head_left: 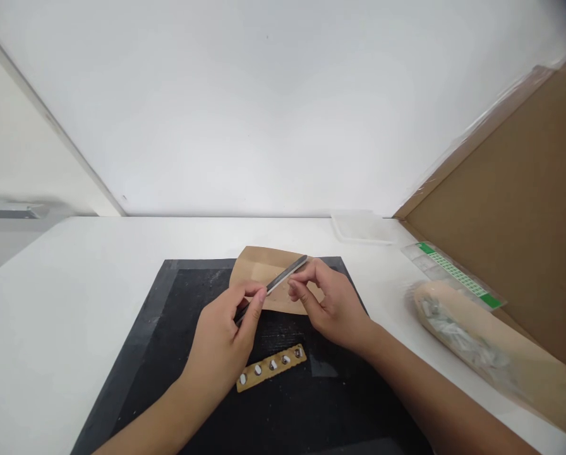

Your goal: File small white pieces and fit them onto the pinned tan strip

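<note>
My left hand pinches a slim dark stick with a pale edge, like a nail file, which slants up to the right. Close to its upper end is my right hand, thumb and fingertips pressed together; whatever they hold is too small to make out. Beneath both hands a sheet of brown paper lies on the black mat. Nearer to me rests a gold-brown scalloped strip with several round spots, each bearing a small white and dark piece.
On the right stands a long tan tray with white and clear pieces in it. Behind it lies a clear plastic packet with a green label. A translucent shallow tray sits by the back wall, and a cardboard panel rises at the right.
</note>
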Available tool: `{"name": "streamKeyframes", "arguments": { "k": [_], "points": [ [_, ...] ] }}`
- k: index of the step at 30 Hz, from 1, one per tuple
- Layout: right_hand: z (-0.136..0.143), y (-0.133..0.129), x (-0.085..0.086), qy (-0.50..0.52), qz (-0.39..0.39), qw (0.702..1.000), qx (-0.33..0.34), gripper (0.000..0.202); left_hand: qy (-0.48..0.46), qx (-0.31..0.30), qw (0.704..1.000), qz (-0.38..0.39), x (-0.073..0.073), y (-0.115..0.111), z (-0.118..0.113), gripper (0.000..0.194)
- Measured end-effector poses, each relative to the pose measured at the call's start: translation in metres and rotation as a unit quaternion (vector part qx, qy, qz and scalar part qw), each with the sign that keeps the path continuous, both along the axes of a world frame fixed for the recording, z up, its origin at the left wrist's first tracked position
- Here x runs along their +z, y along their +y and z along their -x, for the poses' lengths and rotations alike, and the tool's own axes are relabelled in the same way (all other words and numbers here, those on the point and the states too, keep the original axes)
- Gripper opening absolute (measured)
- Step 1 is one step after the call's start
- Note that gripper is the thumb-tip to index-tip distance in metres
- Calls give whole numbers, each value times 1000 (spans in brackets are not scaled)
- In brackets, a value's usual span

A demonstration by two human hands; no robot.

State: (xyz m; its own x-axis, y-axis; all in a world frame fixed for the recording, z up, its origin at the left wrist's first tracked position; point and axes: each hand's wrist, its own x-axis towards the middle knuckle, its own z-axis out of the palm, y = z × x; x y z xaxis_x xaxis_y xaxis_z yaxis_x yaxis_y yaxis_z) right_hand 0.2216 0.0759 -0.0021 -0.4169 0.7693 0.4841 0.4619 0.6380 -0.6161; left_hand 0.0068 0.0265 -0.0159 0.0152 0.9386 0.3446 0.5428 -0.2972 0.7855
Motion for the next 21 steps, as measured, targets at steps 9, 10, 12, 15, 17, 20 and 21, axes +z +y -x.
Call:
{"name": "streamKeyframes", "arguments": {
  "k": [9, 10, 12, 15, 17, 20, 21],
  "points": [
    [-1, 0, -3, 4, -9, 1000, -12, 10, 30, 3, 999, -20, 0, -1, 4, 29],
    [0, 1, -4, -8, -19, 1000, -23, 10, 24, -15, 999, -20, 1, -2, 4, 28],
    [1, 1, -5, -34, -45, 997, -45, 10, 11, -51, 999, -13, 2, -3, 3, 28],
    [6, 1, -8, -49, -64, 995, -60, 10, -7, -70, 997, -6, 0, -1, 1, 29],
    [9, 0, -9, -57, -64, 995, -50, 12, -14, -66, 998, -12, -2, 1, 1, 28],
    [13, 0, -9, -76, -59, 995, -20, 14, -23, -64, 997, -27, -4, 3, 1, 26],
    [14, 0, -8, -79, -57, 995, -14, 14, -27, -67, 997, -32, -3, 4, 1, 26]
  ]
}}
